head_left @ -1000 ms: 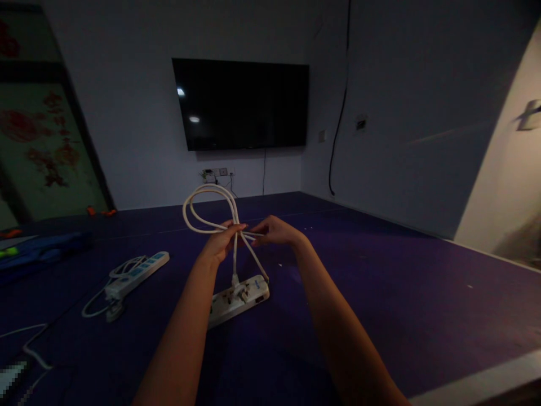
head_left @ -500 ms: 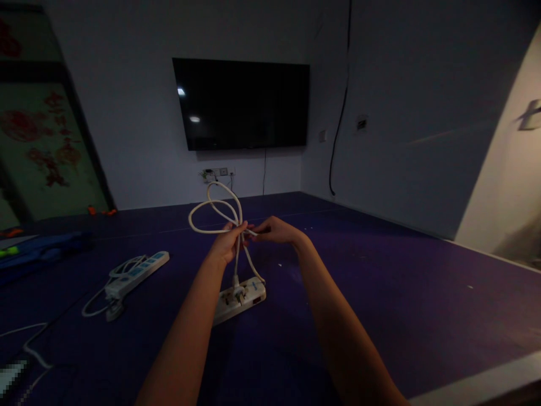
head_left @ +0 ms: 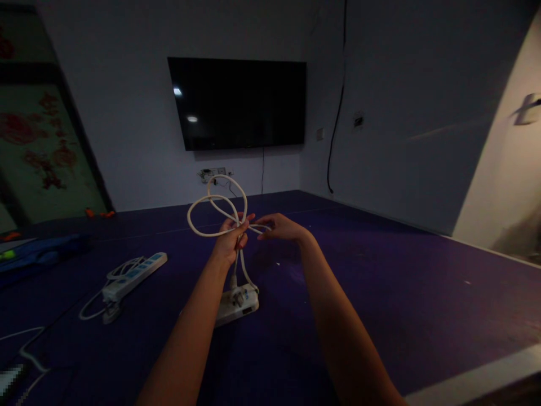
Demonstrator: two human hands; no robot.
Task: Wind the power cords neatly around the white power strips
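My left hand (head_left: 231,237) is closed around a looped white power cord (head_left: 211,211), held up above the dark purple floor (head_left: 380,282). The cord runs down to a white power strip (head_left: 235,304) lying on the floor below, with its plug resting on top. My right hand (head_left: 281,226) sits just to the right of the left, pinching a short bend of the same cord between its fingertips. Two loops of cord stand up and to the left of my left hand.
A second white power strip (head_left: 131,276) with its cord coiled lies on the floor at the left. More white cable (head_left: 25,349) trails at the lower left. A dark wall-mounted screen (head_left: 239,104) hangs ahead, with wall sockets (head_left: 213,173) beneath it.
The cord loops have tightened and shifted right above my left hand. The power strip on the floor has been drawn closer and turned more end-on. My right hand's fingers have loosened slightly.
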